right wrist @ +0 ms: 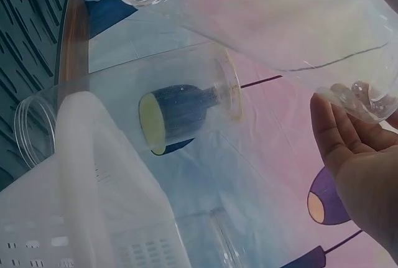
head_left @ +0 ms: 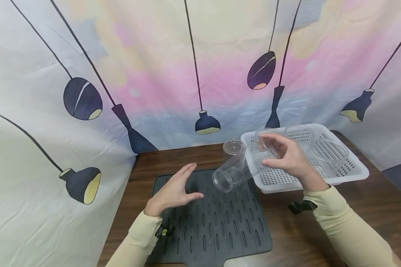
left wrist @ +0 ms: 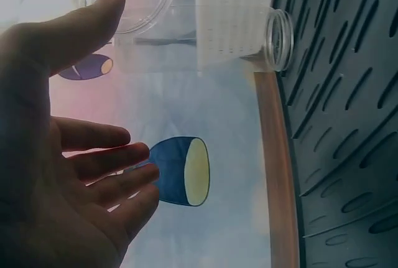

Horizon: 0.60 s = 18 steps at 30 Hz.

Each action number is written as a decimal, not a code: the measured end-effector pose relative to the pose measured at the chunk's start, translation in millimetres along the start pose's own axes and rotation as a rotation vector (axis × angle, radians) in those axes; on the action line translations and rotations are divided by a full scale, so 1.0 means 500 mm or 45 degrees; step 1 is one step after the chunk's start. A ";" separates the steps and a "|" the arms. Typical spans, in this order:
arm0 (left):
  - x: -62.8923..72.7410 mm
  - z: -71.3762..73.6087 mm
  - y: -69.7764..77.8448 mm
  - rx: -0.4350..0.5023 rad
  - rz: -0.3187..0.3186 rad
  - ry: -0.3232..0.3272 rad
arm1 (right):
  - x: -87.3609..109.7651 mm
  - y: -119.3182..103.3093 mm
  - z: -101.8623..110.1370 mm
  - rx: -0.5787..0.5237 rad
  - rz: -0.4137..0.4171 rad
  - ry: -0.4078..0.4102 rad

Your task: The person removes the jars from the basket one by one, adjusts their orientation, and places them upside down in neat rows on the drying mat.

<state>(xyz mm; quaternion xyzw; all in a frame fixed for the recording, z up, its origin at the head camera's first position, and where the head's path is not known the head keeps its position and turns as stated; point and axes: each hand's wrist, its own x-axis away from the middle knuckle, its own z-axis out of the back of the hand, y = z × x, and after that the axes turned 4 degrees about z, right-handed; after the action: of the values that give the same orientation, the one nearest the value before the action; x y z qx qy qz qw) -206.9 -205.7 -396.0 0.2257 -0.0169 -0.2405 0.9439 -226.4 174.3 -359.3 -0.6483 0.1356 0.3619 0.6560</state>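
Note:
My right hand (head_left: 285, 155) grips a clear plastic jar (head_left: 235, 172) round its base end. The jar is tilted, its threaded mouth pointing down and left over the mat. Facing that mouth, the left hand (head_left: 177, 187) hovers above the dark ribbed drying mat (head_left: 217, 226), thumb apart from the fingers and nothing in it. Behind the held jar, a second clear jar (head_left: 234, 147) stands mouth down at the mat's back edge; the right wrist view shows this upturned jar (right wrist: 112, 100) beside the basket.
A white perforated basket (head_left: 359, 172) stands at the right, with clear jars (head_left: 331, 150) inside it. Mat and basket are on a dark wooden table (head_left: 287, 237). A hanging cloth printed with lamps (head_left: 173, 78) closes off the back and left.

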 end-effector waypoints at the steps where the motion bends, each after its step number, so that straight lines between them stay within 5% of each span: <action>1: 0.000 -0.002 -0.001 -0.004 0.005 0.002 | -0.001 -0.001 -0.001 0.009 -0.003 0.007; 8: 0.003 -0.013 -0.007 -0.046 0.047 -0.011 | -0.002 -0.005 -0.010 0.111 -0.059 0.003; 18: 0.000 -0.026 -0.019 -0.106 0.049 -0.058 | -0.005 0.000 -0.023 0.162 0.068 -0.047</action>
<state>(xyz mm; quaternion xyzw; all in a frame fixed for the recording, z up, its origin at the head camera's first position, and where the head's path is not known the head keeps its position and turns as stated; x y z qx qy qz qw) -209.3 -207.6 -411.6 0.1804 -0.0326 -0.2280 0.9563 -225.0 162.6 -359.2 -0.5947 0.1636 0.3816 0.6884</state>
